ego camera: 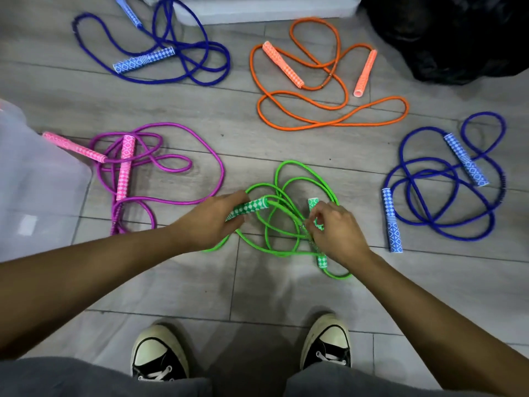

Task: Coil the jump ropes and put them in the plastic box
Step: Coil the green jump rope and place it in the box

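Green jump rope lying in a loose tangle on the grey plank floor, directly ahead of the shoes; none of it coiled yet. Left hand curled round one green patterned handle, lifted slightly off the loops; right hand pinching the second green handle between thumb and fingertips, with cord apparently caught in the same pinch, though not clear enough to confirm.

Handling, as judged: cord thin, limp and light; likely to snag where loops cross; handles rigid, textured and the soundest places to take hold. Advisable to bring both handles together, then gather cord in even loops from that end.

Four further ropes lying uncoiled and well apart: purple rope to the left, orange rope beyond, blue rope to the right, second blue rope at the far left. Clear plastic box at the left edge, just beside the purple rope; contents not discernible. Pale container at the top edge; black bag at the top right.
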A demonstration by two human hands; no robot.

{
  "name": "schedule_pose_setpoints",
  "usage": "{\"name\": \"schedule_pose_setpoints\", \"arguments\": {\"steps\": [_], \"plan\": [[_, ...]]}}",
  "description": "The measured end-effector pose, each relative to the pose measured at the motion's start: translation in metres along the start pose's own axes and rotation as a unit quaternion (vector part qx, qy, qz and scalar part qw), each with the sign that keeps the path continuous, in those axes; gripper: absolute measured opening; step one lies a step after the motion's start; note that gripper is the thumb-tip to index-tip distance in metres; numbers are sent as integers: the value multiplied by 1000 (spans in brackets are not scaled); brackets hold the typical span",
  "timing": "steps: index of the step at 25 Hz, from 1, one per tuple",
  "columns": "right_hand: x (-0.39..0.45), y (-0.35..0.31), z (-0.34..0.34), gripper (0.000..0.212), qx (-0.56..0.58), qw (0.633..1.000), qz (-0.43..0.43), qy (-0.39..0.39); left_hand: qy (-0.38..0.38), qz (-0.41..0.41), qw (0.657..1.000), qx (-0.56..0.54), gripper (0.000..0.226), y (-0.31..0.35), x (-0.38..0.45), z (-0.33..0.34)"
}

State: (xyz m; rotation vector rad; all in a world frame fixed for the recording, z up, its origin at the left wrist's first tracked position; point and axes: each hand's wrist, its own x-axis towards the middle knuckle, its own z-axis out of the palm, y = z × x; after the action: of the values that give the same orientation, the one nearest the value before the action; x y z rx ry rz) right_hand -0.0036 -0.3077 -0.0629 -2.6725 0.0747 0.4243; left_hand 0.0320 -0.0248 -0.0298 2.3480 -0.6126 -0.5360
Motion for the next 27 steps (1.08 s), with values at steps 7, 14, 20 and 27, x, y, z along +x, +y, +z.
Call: {"name": "schedule_pose_setpoints", "arguments": {"steps": [7, 14, 20, 27], "plan": [[-24, -67, -47, 42, 424, 903, 3, -67, 130, -153, 917, -346, 12, 45, -23, -42], [-48, -87, -107, 25, 395, 906, -45, -149, 297, -132, 830, -454, 12, 88, -43, -132], [-68, -109, -161, 63, 306, 905, -52, -290, 268, -90, 880, -381, 19, 138, -63, -169], [-63, -201, -231, 11, 455, 865, -193, -83, 209, 29, 925, -317, 20, 214, -80, -197]]}}
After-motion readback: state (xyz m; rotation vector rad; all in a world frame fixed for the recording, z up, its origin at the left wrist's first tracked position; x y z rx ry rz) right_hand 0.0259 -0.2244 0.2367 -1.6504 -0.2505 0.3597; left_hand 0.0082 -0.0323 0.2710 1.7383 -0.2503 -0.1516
